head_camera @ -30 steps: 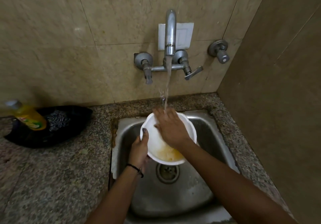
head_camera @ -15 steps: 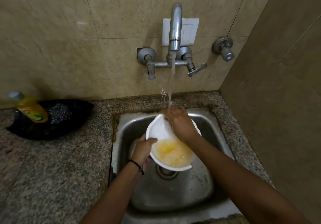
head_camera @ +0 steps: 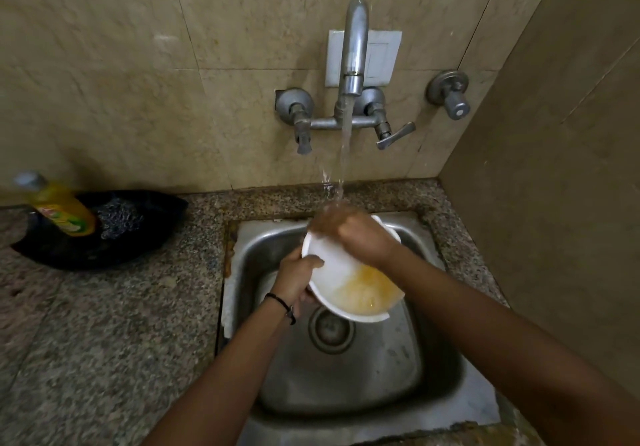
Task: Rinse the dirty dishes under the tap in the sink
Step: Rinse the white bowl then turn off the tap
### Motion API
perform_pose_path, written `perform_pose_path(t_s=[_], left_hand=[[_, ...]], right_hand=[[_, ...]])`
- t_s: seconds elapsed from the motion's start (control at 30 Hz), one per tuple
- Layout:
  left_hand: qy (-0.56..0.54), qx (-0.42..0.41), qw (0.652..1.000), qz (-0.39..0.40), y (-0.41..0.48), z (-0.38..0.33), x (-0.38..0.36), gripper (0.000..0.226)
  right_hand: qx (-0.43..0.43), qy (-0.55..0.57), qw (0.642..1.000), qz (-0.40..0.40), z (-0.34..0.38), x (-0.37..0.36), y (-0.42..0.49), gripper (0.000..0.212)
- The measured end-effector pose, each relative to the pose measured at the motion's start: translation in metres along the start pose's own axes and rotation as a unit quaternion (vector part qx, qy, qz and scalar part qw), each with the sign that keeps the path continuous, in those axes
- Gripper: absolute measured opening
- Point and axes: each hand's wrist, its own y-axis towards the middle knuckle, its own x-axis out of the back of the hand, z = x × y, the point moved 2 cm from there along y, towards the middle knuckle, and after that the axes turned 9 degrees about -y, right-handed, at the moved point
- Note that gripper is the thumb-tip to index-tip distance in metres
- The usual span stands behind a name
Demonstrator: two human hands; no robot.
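1. The white round bowl, with yellow-orange residue pooled in its low side, was held tilted directly below the tap.
2. The left hand gripped the bowl's rim, thumb hooked over the edge and fingers beneath.
3. The right hand lay on the bowl's high rim, where the tap's water stream struck. Its fingers were blurred by water and motion, so their openness could not be told.
4. The curved chrome wall tap was running.
5. The square stainless-steel sink sat beneath the tap.
6. A yellow soap bottle and a grey wire scrubber lay in a black tray, well left of the tap.
7. Judgement: rinsing was under way. The residue lay clear of the stream, so the bowl probably needed turning to bring it under the tap. The tilt should stay so that dirty water drains, and the wet rim called for a firm grip.
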Motion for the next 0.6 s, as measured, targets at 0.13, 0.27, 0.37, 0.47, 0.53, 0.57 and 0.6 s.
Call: perform_pose_path(t_s=[0.13, 0.27, 0.37, 0.47, 0.53, 0.57, 0.6], left_hand=[[0.003, -0.007, 1.000, -0.002, -0.002, -0.003, 0.004, 0.035], [0.000, -0.012, 1.000, -0.018, 0.001, -0.003, 0.010, 0.036], [-0.035, -0.027, 0.998, -0.043, 0.002, -0.003, 0.015, 0.037], [-0.062, -0.047, 0.995, -0.069, 0.003, -0.001, 0.023, 0.038], [-0.078, -0.050, 0.992, -0.085, 0.004, 0.003, 0.026, 0.040], [-0.092, -0.047, 0.990, -0.094, 0.005, 0.005, 0.027, 0.041], [-0.105, -0.044, 0.988, -0.103, 0.006, 0.008, 0.028, 0.041]], right_hand=[[-0.028, -0.038, 0.999, -0.016, -0.001, -0.003, -0.001, 0.030], [-0.050, -0.008, 0.999, -0.020, 0.000, -0.005, 0.002, 0.030], [-0.262, 0.021, 0.965, -0.018, -0.026, -0.010, -0.009, 0.023], [-0.324, 0.043, 0.941, -0.083, -0.018, -0.019, -0.028, 0.034], [-0.364, 0.074, 0.924, -0.088, -0.009, -0.021, -0.037, 0.038], [-0.396, 0.088, 0.911, -0.076, -0.006, -0.022, -0.040, 0.038], [-0.426, 0.093, 0.898, -0.065, -0.005, -0.025, -0.044, 0.037]])
